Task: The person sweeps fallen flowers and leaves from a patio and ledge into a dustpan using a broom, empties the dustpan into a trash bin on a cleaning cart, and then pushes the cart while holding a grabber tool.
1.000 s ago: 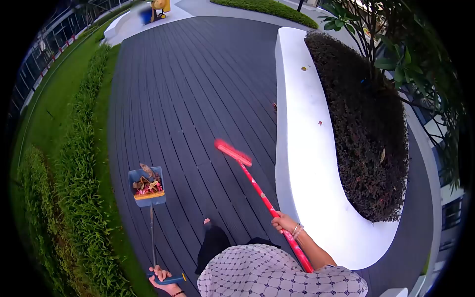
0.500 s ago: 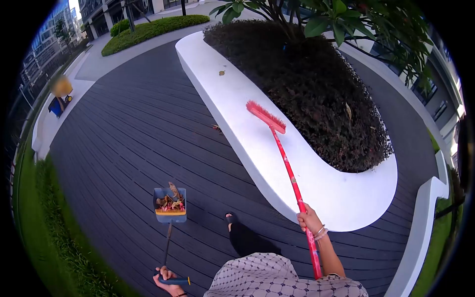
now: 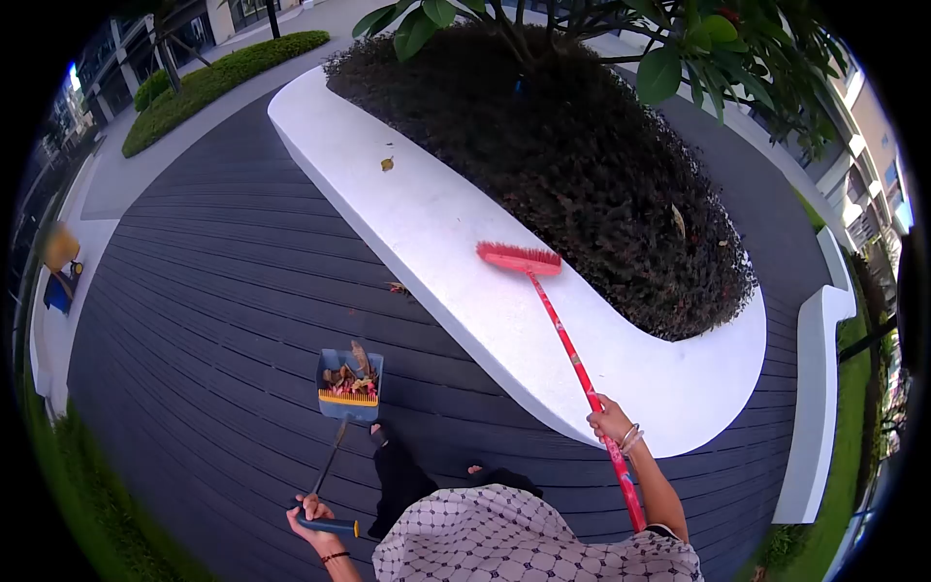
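My right hand (image 3: 611,423) is closed round the red handle of a broom (image 3: 561,330). The broom's red bristle head (image 3: 519,258) is over the white top of the planter ledge (image 3: 446,228), close to the dark shrubs; whether it touches cannot be made out. My left hand (image 3: 312,514) grips the dark handle of a long-handled dustpan (image 3: 349,410). Dry leaves (image 3: 347,376) and reddish bits lie in the pan, in front of my left foot. A yellowish leaf (image 3: 387,164) rests on the ledge, farther along from the broom head.
Dark shrubs (image 3: 572,165) and a leafy tree (image 3: 659,73) fill the planter. Fallen leaves (image 3: 399,289) lie on the dark decking (image 3: 223,281) beside the ledge. A low white wall (image 3: 819,388) curves at the right. A blue and yellow object (image 3: 60,267) stands far left.
My view has turned right and my body has stepped forward, with both feet now showing. The broom head has swung to lie more crosswise. Both hands keep their holds.
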A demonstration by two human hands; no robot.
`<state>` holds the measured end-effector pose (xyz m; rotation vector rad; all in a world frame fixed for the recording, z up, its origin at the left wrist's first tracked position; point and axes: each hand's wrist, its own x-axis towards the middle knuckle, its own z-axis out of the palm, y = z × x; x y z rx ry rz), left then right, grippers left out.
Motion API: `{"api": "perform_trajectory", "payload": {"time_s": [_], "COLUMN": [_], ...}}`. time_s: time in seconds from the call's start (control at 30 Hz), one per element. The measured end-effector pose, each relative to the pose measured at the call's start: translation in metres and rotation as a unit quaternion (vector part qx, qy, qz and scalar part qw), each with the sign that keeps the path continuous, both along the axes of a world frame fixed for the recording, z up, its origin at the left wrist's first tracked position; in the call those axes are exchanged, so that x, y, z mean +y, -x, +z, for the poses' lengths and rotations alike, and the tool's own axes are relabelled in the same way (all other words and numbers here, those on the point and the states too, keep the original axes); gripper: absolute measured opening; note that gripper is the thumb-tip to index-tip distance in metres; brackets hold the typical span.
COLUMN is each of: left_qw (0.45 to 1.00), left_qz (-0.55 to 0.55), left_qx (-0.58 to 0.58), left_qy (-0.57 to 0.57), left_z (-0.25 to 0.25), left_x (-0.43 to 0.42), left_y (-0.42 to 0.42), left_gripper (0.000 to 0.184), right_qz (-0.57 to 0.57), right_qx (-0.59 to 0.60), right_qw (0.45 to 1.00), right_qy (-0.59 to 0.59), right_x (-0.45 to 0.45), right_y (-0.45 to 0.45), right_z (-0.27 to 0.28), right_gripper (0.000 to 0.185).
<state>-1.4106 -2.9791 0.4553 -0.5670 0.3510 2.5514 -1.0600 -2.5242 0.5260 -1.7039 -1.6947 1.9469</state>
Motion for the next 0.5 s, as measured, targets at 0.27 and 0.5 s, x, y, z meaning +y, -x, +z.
{"api": "perform_trajectory", "payload": {"time_s": [0.27,0.5], "left_qw": [0.996,0.984], "left_qz": [-0.089,-0.169], "left_qx": [-0.022,-0.022], "left_qy": [0.0,0.048], "left_z": [0.009,0.017], "left_x": [0.061,0.131], "left_y": [0.218,0.386], "left_gripper": [0.016,0.012], "right_qz": [-0.156,-0.101], "right_qx": [0.087,0.108], "right_qw": [0.984,0.989], "right_qy": [0.023,0.029], "right_x": [-0.024,-0.006], "right_y": [0.161,0.354], "right_z": [0.035,0.054], "right_gripper": [0.047,0.048]}}
